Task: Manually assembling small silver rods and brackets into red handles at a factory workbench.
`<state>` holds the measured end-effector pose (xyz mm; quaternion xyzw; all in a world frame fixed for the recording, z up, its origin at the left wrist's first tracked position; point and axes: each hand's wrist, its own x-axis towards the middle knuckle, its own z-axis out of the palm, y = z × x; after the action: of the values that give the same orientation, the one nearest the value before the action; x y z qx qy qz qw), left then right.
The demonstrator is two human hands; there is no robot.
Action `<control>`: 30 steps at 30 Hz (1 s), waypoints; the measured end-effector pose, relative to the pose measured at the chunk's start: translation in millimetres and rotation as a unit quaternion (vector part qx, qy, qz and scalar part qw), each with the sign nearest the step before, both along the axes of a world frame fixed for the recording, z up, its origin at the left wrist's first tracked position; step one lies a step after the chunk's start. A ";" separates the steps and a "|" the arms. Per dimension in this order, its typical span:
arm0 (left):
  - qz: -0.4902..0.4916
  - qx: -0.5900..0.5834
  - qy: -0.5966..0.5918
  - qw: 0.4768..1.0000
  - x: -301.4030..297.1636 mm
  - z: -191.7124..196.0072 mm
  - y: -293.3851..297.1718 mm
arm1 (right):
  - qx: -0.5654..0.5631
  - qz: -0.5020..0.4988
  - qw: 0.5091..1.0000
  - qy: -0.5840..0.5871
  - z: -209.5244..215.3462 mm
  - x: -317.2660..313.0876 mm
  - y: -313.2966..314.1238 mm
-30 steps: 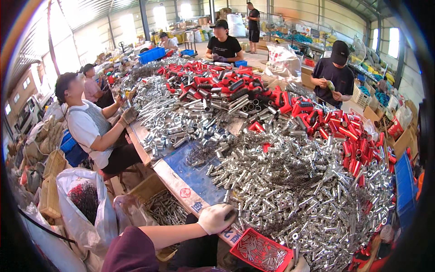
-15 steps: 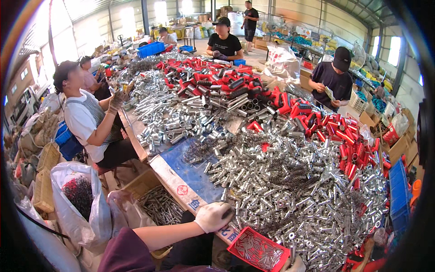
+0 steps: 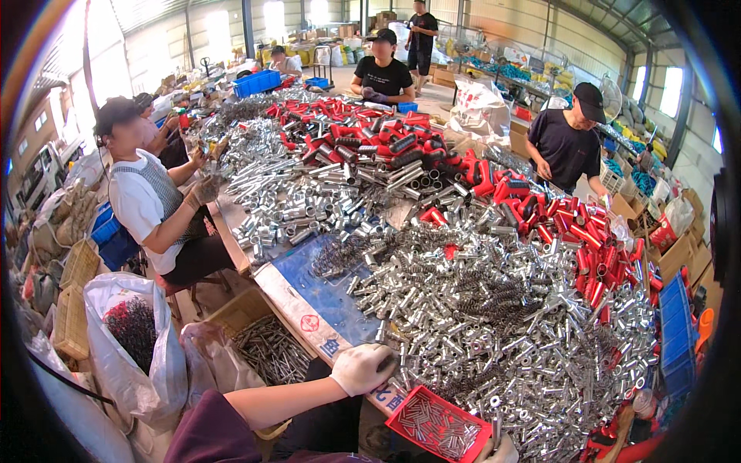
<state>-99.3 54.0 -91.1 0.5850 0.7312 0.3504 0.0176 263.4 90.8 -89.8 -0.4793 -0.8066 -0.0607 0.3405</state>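
- Head view, left hand: a white-gloved left hand at the near table edge; fingers curled inward, a dark patch at their tips; whether they pinch anything cannot be told.
- Right hand: a pale-gloved right hand, cut by the lower edge, at the corner of the tray; finger closure cannot be told.
- Short silver metal cylinder: upright at the right hand's fingers, just beside the tray.
- Shallow red rectangular tray: between the hands, at the near table edge, holding small silver metal pins.
- Broad heap of silver metal fittings: directly beyond the tray and hands, crowding the tabletop there.
- Dark wire coil springs: strewn over the heap.
- Red and black handles: piled farther back.
- Flat blue sheet: left of the heap, partly covered by it.
- Open-topped box of long metal pins: below the table edge, partly hidden by the left forearm.
- White plastic sack: left of the box, dark and red pieces inside.
- Blue plastic crate: right of the heap.
- Co-worker in white sleeves: seated at left.
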 end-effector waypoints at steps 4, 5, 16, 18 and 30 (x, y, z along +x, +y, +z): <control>-0.001 -0.016 0.001 1.000 -0.6 -0.6 -0.9 | -0.004 0.003 1.000 -0.001 0.4 0.8 1.7; -0.001 -0.023 0.004 1.000 -0.8 -1.5 -1.5 | 0.001 0.001 1.000 -0.009 -3.7 2.7 1.7; -0.003 -0.015 -0.001 1.000 0.4 2.2 -3.0 | -0.023 -0.025 0.999 -0.041 -8.2 5.2 -0.7; -0.002 -0.017 0.000 1.000 0.6 2.3 -2.5 | 0.008 -0.012 1.000 -0.014 -3.1 1.5 -0.1; 0.003 -0.012 -0.001 1.000 0.4 2.5 -1.4 | 0.005 -0.005 1.000 -0.010 -0.6 -0.4 -0.4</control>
<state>-99.0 52.6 -88.6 0.5826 0.7369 0.3419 0.0243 263.0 90.4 -90.4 -0.4807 -0.8075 -0.0714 0.3343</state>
